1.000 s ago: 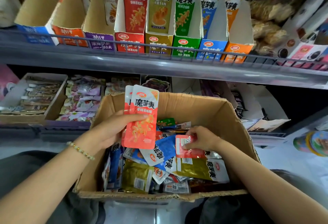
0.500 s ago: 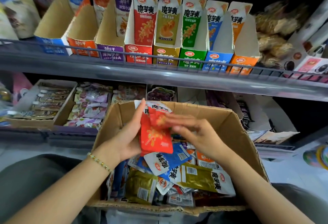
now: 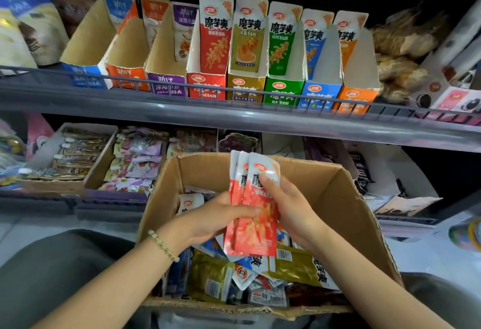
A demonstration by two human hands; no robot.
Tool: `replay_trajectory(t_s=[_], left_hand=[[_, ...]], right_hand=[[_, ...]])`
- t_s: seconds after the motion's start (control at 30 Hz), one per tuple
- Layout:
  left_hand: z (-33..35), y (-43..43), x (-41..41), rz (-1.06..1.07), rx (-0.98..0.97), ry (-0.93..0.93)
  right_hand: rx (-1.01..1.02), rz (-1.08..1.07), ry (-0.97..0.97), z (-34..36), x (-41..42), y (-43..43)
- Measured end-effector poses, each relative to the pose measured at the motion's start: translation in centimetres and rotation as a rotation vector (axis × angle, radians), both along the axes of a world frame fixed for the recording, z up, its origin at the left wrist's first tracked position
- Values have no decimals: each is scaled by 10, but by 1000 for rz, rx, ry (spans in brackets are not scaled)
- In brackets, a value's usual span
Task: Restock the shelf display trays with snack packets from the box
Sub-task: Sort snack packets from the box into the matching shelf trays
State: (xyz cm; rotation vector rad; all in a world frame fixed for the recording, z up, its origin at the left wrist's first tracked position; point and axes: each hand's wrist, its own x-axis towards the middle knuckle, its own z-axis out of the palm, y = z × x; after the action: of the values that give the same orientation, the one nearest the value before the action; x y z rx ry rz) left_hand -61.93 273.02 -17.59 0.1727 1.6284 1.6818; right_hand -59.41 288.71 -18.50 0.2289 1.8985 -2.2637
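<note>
An open cardboard box [image 3: 346, 214] sits in front of me, full of mixed snack packets [image 3: 299, 268] in gold, blue and red. Above its middle I hold a small fanned stack of three red packets [image 3: 253, 227] upright. My left hand [image 3: 218, 218] grips the stack from the left, and my right hand [image 3: 289, 206] holds it from the right with fingers over the front packet. On the upper shelf stands a row of display trays: red [image 3: 205, 89], gold [image 3: 244, 91], green [image 3: 283, 93], blue [image 3: 318, 96] and orange [image 3: 355, 99].
A grey wire shelf rail [image 3: 234, 109] runs across in front of the trays. Left of them stand blue, orange and purple trays [image 3: 166, 85] holding few packets. The lower shelf holds flat boxes of sweets [image 3: 73, 156]. Bagged snacks [image 3: 400, 50] fill the upper right.
My right hand brought a red packet out of the box and joined it to the ones in my left hand. Both hands now hold the stack, raised and upright.
</note>
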Motion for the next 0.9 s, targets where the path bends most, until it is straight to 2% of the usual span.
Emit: replay_trajectory(t_s=[0.07, 0.17, 0.27, 0.33, 0.4, 0.47, 0.57, 0.77, 0.9], left_hand=[[1, 3, 2, -25, -15, 22], [-1, 8, 3, 80, -21, 67], [-6, 13, 3, 194, -88, 280], [-7, 17, 6, 122, -80, 394], [-10, 17, 9, 13, -83, 411], [-13, 13, 8, -51, -92, 412], [-13, 5, 2, -29, -68, 425], [-4, -10, -11, -58, -137, 528], [9, -14, -16, -159, -175, 545]], right_hand=[[-8, 10, 0, 2, 2, -3], [-42, -116, 89, 4, 2, -2], [-135, -274, 126, 3, 1, -5], [-188, -330, 131, 3, 0, -9], [-158, -337, 150, 0, 1, -10], [-87, -311, 152, -1, 2, -10], [-5, -224, 202, 4, 0, -2], [286, 80, 300, 33, -12, 30], [344, 153, 301, 43, -15, 27]])
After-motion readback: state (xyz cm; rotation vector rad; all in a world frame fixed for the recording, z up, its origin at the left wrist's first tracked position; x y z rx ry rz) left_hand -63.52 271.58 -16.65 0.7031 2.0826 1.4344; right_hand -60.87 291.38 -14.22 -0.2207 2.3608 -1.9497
